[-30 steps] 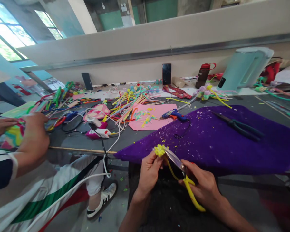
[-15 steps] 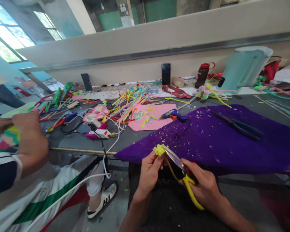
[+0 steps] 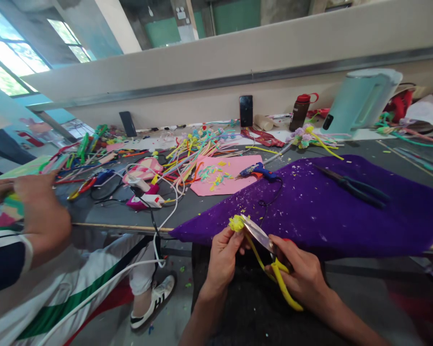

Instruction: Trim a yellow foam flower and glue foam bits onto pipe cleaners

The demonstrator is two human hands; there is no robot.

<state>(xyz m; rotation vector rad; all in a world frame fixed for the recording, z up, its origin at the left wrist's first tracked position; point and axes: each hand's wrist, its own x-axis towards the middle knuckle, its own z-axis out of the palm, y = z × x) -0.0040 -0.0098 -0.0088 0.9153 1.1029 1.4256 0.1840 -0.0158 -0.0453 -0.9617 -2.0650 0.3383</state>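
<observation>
Near the table's front edge, my left hand (image 3: pixel 223 257) pinches a fluffy yellow pipe-cleaner flower (image 3: pixel 236 222) between thumb and fingers. A yellow stem (image 3: pixel 253 247) hangs from it, curving down to the right. My right hand (image 3: pixel 301 269) is wrapped around yellow-handled scissors (image 3: pixel 261 234), with the blade tips at the flower's right side. Whether the blades touch the flower is hard to make out. Under and beyond the hands spreads a purple cloth (image 3: pixel 310 206) dotted with pale clippings.
Pliers (image 3: pixel 353 185) lie on the cloth. A blue glue gun (image 3: pixel 258 170) rests by pink paper (image 3: pixel 223 180) holding clippings. Behind are loose pipe cleaners (image 3: pixel 198 151), a phone (image 3: pixel 246 110), a bottle (image 3: pixel 300 113) and a kettle (image 3: pixel 359 103). A co-worker's arm (image 3: pixel 45 206) is at left, near cables (image 3: pixel 169 223).
The scissors have tilted and shifted very slightly left at the flower. Both hands keep their grips; the whole view has moved a little.
</observation>
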